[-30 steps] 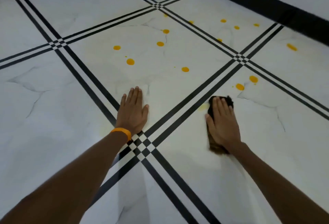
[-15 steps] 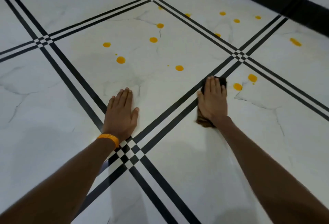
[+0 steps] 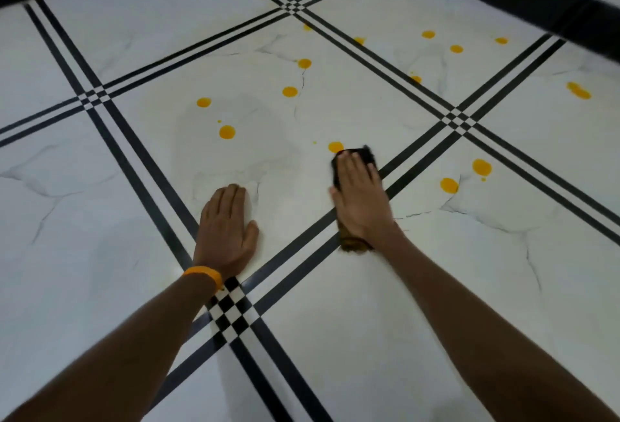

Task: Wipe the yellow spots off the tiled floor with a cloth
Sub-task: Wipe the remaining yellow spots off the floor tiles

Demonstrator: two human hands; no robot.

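Wiping in progress: right hand [image 3: 360, 201] flat on cloth [image 3: 365, 155], fingers [image 3: 352, 171] straight, pressed together; yellow spot [image 3: 335, 146] just beyond fingertips; left hand [image 3: 224, 230] flat on tiled floor [image 3: 335, 321], fingers together. Next, probably: forward push over spot.

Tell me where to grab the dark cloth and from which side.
The cloth lies flat on the tiled floor, pinned under the flat right hand. Probably pinch its near end, which sticks out behind the hand, coming from above on the person's side; the far edge sits by a yellow spot.
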